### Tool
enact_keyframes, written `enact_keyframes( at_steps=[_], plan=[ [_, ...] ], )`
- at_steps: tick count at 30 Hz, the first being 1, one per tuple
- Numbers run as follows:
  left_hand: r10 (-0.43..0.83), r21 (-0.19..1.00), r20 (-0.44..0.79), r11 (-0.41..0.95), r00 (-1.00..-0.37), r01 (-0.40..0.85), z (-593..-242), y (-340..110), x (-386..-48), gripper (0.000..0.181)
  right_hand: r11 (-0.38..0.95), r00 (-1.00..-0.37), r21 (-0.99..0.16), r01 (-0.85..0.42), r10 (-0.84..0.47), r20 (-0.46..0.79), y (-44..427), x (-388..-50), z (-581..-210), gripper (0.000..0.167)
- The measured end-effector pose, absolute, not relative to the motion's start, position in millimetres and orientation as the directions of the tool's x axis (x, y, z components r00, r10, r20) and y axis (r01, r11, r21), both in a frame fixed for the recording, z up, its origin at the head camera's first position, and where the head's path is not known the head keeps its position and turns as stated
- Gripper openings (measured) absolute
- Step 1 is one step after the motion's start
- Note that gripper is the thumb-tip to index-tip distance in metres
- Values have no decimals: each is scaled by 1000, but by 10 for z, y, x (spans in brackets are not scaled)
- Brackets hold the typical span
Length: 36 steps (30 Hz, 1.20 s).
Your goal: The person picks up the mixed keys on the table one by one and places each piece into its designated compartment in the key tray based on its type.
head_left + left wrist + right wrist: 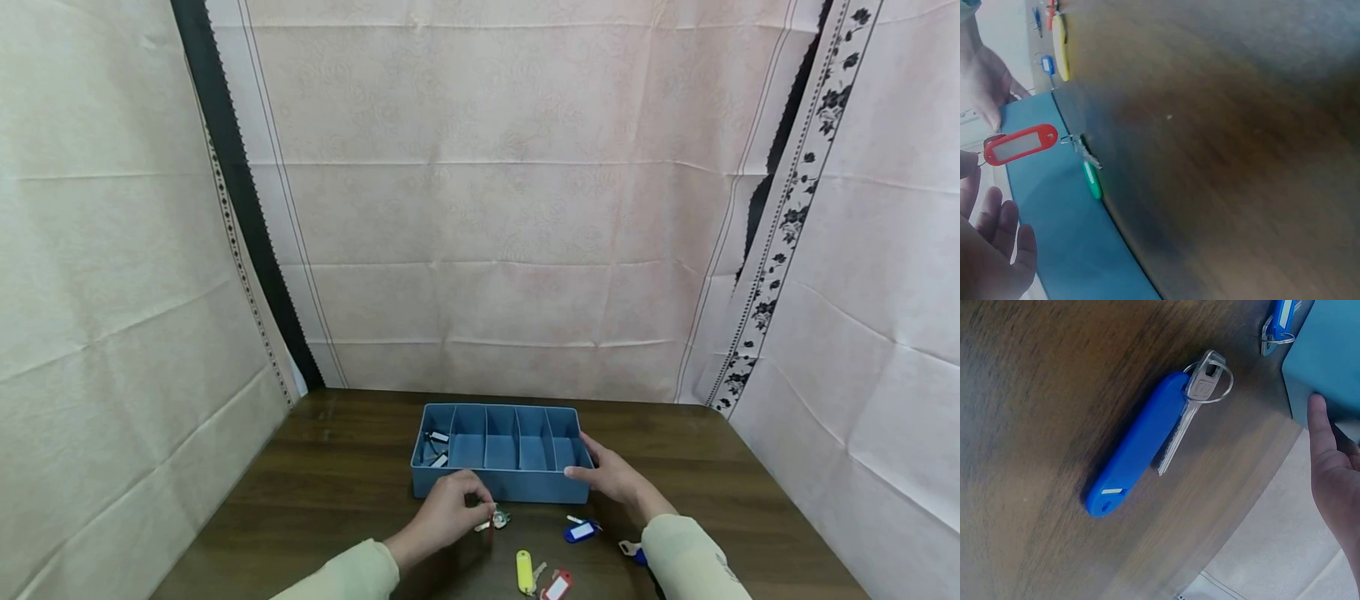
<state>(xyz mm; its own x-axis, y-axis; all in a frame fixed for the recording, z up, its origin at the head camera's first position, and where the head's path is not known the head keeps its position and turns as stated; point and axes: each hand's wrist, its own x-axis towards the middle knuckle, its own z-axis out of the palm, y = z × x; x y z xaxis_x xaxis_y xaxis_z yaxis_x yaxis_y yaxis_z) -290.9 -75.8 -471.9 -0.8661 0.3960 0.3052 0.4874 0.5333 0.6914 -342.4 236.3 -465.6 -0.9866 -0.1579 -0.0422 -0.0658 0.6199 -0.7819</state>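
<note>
My left hand point(456, 507) is in front of the blue box point(501, 487) and pinches a red key tag point(1007, 150) at one end. The tag's white label shows in the left wrist view. Behind it, by the box's front wall, lies a green key tag point(1092, 181) with a key. With the thumb on the front wall and fingers at the end wall, my right hand point(617, 477) holds the box's right corner; some fingers are hidden. Under my right wrist lies a blue key tag point(1138, 447) with a key on its ring.
Several dividers split the box; dark tags point(439, 459) with white labels lie in its leftmost compartment. On the brown table point(337, 483) are another blue tag point(582, 532), a yellow tag point(524, 572) and a second red tag point(557, 586). Pale cloth point(510, 208) hangs around the table.
</note>
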Motion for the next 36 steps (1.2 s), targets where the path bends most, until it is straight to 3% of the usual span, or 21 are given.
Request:
enact_keyframes(
  at_steps=[36],
  plan=[
    [220, 705, 448, 509, -867, 493, -4135, -774, -3126, 12, 577, -986, -813, -82, -167, -19, 2338, -3478, -4533, 91]
  ],
)
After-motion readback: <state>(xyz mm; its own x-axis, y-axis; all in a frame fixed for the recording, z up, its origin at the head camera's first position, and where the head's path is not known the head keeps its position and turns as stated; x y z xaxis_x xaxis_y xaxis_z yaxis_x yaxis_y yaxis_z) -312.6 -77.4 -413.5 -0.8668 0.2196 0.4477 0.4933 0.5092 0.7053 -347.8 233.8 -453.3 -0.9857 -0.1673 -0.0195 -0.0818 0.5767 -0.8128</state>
